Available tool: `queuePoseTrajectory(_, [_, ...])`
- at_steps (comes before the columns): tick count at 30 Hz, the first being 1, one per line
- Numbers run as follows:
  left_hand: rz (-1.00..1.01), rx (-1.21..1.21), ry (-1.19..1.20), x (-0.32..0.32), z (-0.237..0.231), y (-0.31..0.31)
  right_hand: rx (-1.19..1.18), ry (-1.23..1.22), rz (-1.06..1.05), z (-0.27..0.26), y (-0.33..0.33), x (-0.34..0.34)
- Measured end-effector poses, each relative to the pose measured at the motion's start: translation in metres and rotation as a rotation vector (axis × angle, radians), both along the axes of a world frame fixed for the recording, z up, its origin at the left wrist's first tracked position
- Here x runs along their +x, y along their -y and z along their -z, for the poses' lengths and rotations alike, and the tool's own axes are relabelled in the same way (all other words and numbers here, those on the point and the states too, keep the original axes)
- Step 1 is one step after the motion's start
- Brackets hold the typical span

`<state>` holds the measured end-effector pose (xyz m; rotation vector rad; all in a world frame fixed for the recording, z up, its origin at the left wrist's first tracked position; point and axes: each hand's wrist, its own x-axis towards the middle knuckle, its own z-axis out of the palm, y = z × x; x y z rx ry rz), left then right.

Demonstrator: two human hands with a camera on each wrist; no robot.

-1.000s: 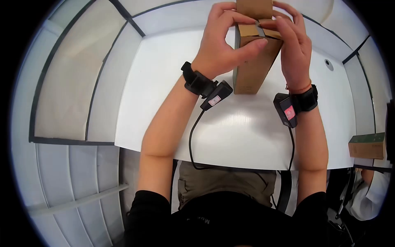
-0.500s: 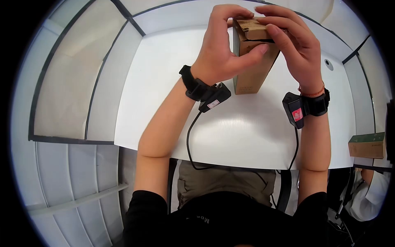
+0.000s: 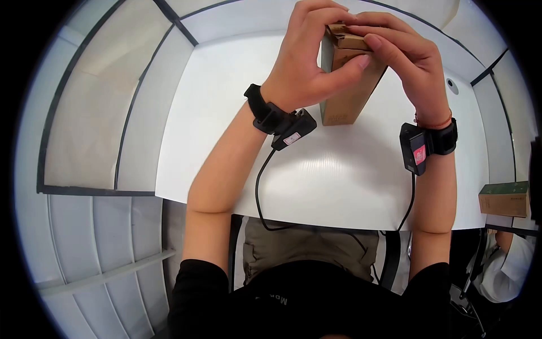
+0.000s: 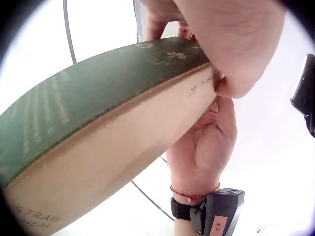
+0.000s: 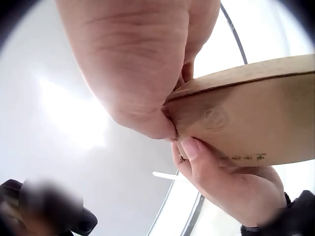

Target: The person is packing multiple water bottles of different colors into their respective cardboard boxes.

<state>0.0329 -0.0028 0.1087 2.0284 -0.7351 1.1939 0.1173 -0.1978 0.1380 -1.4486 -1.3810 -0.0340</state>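
Observation:
A tall brown cardboard box (image 3: 345,101) stands with its flap end up, farther in over the table. Its green side (image 4: 98,93) with pale print shows in the left wrist view. My left hand (image 3: 307,70) grips the box near the top, thumb across the near face and fingers round the far side. My right hand (image 3: 420,73) pinches the top edge, its fingers over the folded top flap (image 3: 350,40) and its thumb at the near right corner. Close up in the right wrist view, the right thumb (image 5: 147,118) meets the box corner beside the left thumb (image 5: 194,150).
The white table (image 3: 316,186) has low white walls with dark edging on its left, back and right. A second green and brown box (image 3: 504,199) lies at the right edge. Cables (image 3: 259,192) run from both wrist cameras. Another person's sleeve (image 3: 502,279) shows at lower right.
The top flap stood raised a second ago; it is now folded down onto the box. My right wrist has swung outward to the right, while the left hand keeps its hold.

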Motion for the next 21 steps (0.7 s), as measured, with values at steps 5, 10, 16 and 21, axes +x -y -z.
queuePoseTrajectory(5, [0.002,0.045,0.039,0.001,0.002,-0.003,-0.012,-0.069,-0.074,0.003,-0.001,0.004])
queuePoseTrajectory(10, [0.066,-0.071,-0.038,0.002,0.008,0.001,-0.096,-0.061,-0.173,-0.001,0.004,0.010])
queuePoseTrajectory(16, [0.246,-0.388,-0.397,-0.002,0.017,0.011,-0.126,-0.115,-0.283,-0.013,0.019,-0.007])
queuePoseTrajectory(21, [0.227,-0.354,-0.686,0.002,0.032,0.004,-0.009,-0.357,-0.070,0.035,0.001,-0.003])
